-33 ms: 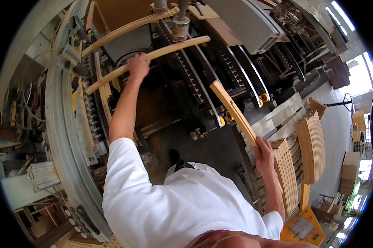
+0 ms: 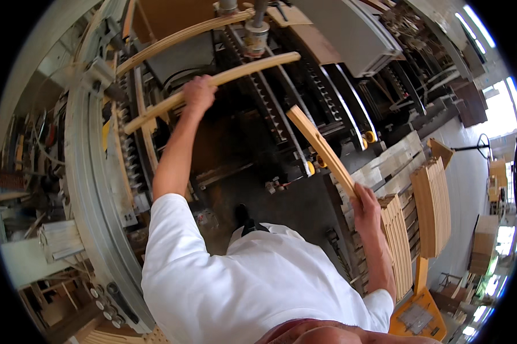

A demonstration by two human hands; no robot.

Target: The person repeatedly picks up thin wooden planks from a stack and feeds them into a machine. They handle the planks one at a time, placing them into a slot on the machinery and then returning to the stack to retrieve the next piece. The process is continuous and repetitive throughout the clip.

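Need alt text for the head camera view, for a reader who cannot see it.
A person in a white shirt holds a curved wooden slat in each hand: the left hand grips one slat over a dark machine, the right hand lifts another slat beside stacked slats.

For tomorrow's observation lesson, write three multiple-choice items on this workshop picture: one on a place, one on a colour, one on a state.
1. Where does the stack of curved wooden slats stand?
A) at the person's right
B) at the person's left
C) on the machine

2. What colour is the person's shirt?
A) blue
B) white
C) black

3. What is the left hand doing?
A) hanging empty
B) resting flat on the floor
C) gripping a curved slat

Answers: 1 A, the stack is beyond the right hand; 2 B, the cloth is plain white; 3 C, the fingers wrap the slat.
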